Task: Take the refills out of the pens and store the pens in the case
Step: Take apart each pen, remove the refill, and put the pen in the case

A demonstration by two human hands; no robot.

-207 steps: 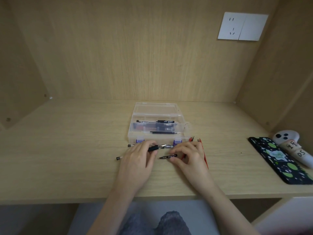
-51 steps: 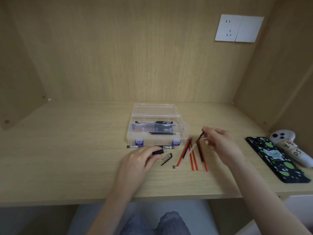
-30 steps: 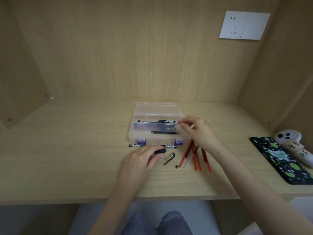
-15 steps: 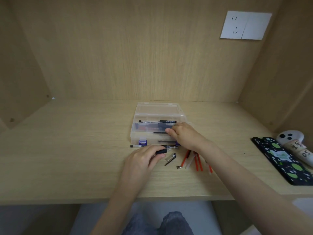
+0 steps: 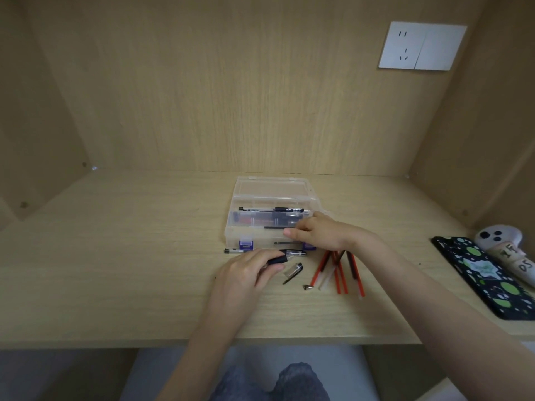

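Observation:
A clear plastic case (image 5: 231,227) stands open mid-desk with its lid (image 5: 272,188) laid back and several pens inside. My right hand (image 5: 321,234) rests over the case's front right corner with curled fingers; whatever is under them is hidden. My left hand (image 5: 246,270) grips a pen barrel with a black grip (image 5: 278,259) just in front of the case. Another pen (image 5: 235,250) lies along the case's front wall. A clear cap (image 5: 293,272), a small metal tip (image 5: 308,287) and several red refills (image 5: 340,273) lie on the desk under my right wrist.
A black phone case with green spots (image 5: 486,276) and a white controller (image 5: 503,244) lie at the desk's right edge. Wooden walls close in the back and both sides. A white wall socket (image 5: 421,46) sits high on the back wall.
My right hand laid a refill with the red ones, then reached left over the case and now sits at its front right. My left hand stayed on the pen barrel.

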